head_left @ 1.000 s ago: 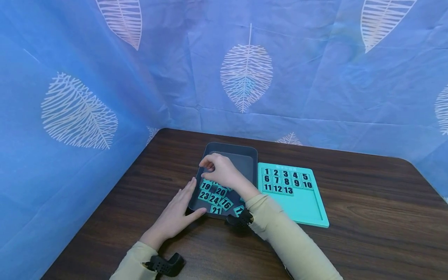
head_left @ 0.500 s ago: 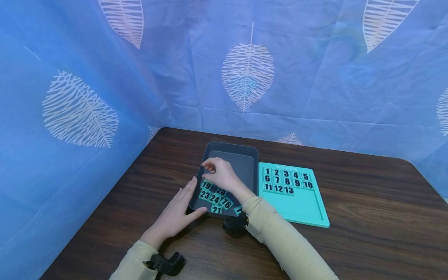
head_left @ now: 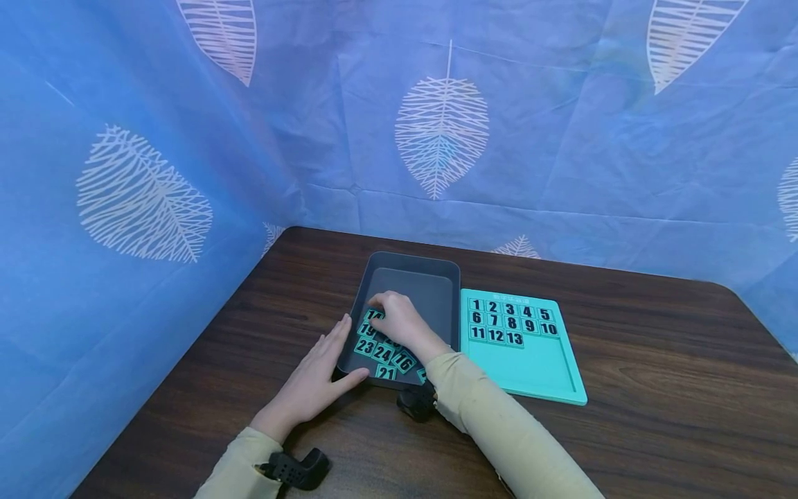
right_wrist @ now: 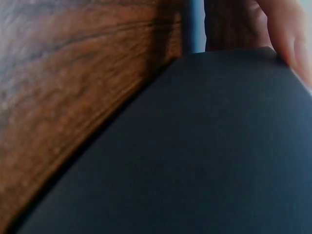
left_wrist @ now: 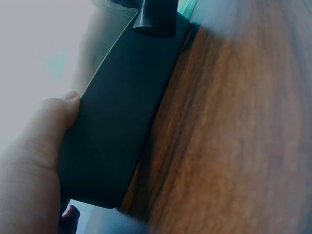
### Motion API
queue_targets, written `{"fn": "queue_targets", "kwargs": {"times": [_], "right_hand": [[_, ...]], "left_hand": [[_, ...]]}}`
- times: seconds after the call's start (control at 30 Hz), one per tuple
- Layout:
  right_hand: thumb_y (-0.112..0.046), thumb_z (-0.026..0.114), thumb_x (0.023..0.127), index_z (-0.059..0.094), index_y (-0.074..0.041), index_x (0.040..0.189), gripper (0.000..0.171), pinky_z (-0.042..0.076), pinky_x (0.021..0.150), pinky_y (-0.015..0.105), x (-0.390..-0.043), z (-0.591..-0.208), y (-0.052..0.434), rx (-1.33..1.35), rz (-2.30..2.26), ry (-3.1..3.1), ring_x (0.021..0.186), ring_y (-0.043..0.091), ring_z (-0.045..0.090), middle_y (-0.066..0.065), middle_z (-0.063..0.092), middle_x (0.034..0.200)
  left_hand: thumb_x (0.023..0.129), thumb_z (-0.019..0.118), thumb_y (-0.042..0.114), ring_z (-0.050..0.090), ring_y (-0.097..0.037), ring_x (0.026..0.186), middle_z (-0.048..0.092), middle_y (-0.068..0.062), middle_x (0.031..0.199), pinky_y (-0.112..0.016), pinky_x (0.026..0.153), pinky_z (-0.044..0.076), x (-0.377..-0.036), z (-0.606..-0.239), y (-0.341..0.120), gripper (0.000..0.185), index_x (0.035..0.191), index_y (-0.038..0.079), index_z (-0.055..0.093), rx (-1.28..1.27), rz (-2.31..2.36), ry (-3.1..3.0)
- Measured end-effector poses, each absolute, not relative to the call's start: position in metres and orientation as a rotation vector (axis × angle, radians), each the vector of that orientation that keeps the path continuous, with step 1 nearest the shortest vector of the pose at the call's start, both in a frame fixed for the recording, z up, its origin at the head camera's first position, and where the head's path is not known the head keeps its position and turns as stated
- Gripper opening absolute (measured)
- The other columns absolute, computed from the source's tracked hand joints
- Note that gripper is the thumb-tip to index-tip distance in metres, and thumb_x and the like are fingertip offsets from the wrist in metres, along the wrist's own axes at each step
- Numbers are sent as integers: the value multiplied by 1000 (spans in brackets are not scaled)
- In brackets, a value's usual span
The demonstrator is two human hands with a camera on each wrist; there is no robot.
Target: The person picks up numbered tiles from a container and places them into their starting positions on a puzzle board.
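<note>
A dark grey tray (head_left: 411, 262) on the wooden table holds several loose teal number tiles (head_left: 382, 353), among them 19, 23, 24, 16 and 21. My right hand (head_left: 399, 319) reaches into the tray, its bent fingers down on one tile (head_left: 373, 315) at the top of the pile. My left hand (head_left: 312, 378) lies flat against the tray's near left corner, fingers straight along the side wall and thumb on the front wall. In the left wrist view that thumb (left_wrist: 56, 114) presses the tray wall (left_wrist: 126, 107). The right wrist view shows only the tray's outer wall (right_wrist: 195, 156).
A teal puzzle board (head_left: 536, 374) lies just right of the tray, with tiles 1 to 13 (head_left: 510, 320) set in its top rows and its lower part bare. Blue leaf-print cloth (head_left: 442, 132) walls the table (head_left: 654, 388) at the back and left.
My right hand has dropped from above the tray's left rim down onto the tile pile and drawn slightly nearer. The left hand and tray have stayed put.
</note>
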State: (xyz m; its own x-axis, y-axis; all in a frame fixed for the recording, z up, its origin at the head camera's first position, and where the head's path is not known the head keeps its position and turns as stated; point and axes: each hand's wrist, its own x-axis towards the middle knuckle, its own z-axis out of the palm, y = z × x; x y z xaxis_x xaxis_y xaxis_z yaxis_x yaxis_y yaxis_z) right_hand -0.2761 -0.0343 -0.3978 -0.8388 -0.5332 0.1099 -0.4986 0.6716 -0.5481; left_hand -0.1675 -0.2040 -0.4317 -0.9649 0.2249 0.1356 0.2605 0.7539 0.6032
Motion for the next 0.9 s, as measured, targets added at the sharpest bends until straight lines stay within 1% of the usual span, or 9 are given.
{"fn": "queue_targets", "kwargs": {"times": [0.27,0.63,0.9], "right_hand": [[-5,64,91,65,0,118,28,50,90,38,-276,-398,-32,-900,-874,2809,107,27,59,14,63,116],[-11,67,90,66,-2,117,29,49,90,37,-276,-399,-33,-858,-867,2816,107,25,59,12,63,115],[-8,66,91,66,-1,117,27,49,91,38,-275,-399,-33,-887,-841,2819,107,26,59,13,63,114]], "left_hand": [[90,55,58,12,-22,144,9,-3,160,-52,114,12,-168,-432,-204,91,155,16,7,-402,-1005,-2891],[90,55,58,12,-22,144,10,-3,159,-51,114,12,-168,-432,-203,91,155,15,8,-397,-1013,-2894],[90,55,57,12,-23,144,9,-4,160,-52,114,12,-169,-433,-203,91,155,15,8,-411,-1016,-2886]]}}
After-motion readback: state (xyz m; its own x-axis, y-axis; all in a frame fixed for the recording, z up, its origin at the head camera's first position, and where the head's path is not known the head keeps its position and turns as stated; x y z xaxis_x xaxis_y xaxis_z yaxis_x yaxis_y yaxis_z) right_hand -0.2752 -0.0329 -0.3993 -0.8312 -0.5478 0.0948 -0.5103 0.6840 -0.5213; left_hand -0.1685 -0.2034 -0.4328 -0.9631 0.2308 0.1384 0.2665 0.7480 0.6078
